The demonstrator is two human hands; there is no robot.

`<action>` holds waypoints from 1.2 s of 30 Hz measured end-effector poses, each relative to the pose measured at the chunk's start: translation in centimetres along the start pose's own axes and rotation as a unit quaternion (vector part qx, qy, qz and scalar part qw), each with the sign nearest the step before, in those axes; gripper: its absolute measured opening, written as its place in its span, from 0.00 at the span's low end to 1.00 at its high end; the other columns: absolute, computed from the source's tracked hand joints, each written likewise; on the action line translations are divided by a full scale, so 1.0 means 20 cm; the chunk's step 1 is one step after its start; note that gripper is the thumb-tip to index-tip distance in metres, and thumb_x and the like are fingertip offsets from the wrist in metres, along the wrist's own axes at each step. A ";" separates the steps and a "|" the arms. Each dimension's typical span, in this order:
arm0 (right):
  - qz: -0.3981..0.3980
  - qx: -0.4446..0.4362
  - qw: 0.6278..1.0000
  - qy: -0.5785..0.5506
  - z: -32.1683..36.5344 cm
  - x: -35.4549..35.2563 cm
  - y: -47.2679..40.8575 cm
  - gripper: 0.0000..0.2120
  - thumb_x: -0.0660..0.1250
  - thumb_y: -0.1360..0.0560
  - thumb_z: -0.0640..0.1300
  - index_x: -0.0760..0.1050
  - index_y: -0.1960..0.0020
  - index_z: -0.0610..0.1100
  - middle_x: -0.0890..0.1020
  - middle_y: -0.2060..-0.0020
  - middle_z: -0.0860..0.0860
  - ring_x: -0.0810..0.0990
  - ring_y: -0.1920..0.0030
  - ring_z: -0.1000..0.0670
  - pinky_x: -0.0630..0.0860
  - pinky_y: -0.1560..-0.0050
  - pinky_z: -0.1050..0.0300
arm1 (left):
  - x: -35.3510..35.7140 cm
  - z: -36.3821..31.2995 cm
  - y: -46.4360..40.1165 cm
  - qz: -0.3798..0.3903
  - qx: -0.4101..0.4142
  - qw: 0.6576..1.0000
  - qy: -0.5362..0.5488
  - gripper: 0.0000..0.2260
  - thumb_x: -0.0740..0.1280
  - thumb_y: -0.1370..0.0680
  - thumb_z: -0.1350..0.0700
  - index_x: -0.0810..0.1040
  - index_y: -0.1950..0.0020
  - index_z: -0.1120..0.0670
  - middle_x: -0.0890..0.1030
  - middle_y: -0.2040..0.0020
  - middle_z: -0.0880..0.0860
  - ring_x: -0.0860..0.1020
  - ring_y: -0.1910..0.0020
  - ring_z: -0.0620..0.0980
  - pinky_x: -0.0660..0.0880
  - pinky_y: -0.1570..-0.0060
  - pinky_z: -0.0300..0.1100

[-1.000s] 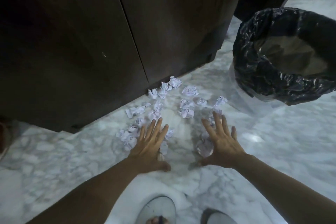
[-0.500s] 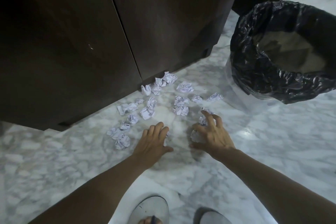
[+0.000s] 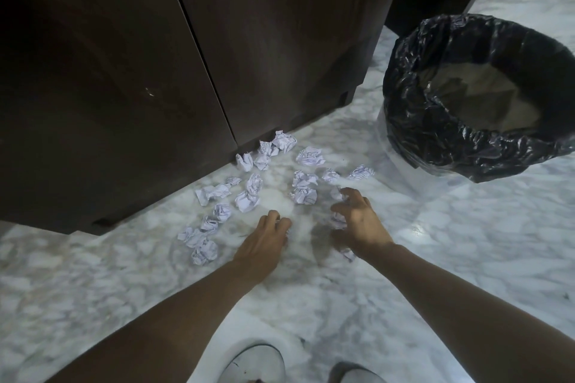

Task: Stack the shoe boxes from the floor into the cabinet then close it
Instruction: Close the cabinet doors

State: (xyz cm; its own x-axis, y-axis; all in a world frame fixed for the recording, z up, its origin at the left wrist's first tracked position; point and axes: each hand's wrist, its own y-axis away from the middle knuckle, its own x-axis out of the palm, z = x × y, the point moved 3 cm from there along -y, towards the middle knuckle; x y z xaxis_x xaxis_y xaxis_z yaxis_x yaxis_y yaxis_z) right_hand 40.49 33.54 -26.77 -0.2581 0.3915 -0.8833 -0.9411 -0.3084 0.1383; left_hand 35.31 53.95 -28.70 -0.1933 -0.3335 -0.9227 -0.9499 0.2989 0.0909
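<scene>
No shoe box is in view. The dark wooden cabinet (image 3: 280,40) fills the top left, both doors shut. Several crumpled paper balls (image 3: 306,155) lie scattered on the marble floor (image 3: 466,242) in front of it. My left hand (image 3: 264,241) rests on the floor with its fingers curled into a fist over a paper ball that is almost hidden. My right hand (image 3: 362,221) is curled around a crumpled paper ball (image 3: 337,222) held against the palm. Another ball (image 3: 348,255) peeks out under that wrist.
A bin lined with a black plastic bag (image 3: 460,146) stands open at the right, close to the cabinet's corner. My two pale shoes (image 3: 255,364) show at the bottom edge. A dark gap lies behind the bin at the top right.
Both hands went from flat with spread fingers to curled shut over paper balls. The balls that lay near my palms are now gathered inside my hands.
</scene>
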 end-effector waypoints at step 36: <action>-0.355 0.162 0.898 -0.204 -0.17 -1.40 0.06 0.29 0.67 0.35 0.45 0.73 0.33 0.49 0.81 0.41 0.50 0.80 0.42 0.48 0.78 0.41 0.46 | -1.01 -1.08 -1.08 -0.080 0.057 0.948 0.303 0.30 0.59 0.20 0.41 0.60 0.23 0.55 0.62 0.23 0.56 0.62 0.25 0.55 0.60 0.27 0.51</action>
State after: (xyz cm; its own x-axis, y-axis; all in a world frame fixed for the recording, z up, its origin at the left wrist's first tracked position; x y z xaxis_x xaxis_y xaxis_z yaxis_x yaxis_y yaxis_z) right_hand 47.31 19.35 -3.39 0.4354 0.6944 -0.5729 -0.8972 0.3870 -0.2128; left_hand 54.40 34.92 -4.03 -0.1872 -0.8253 -0.5328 -0.9528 0.2844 -0.1058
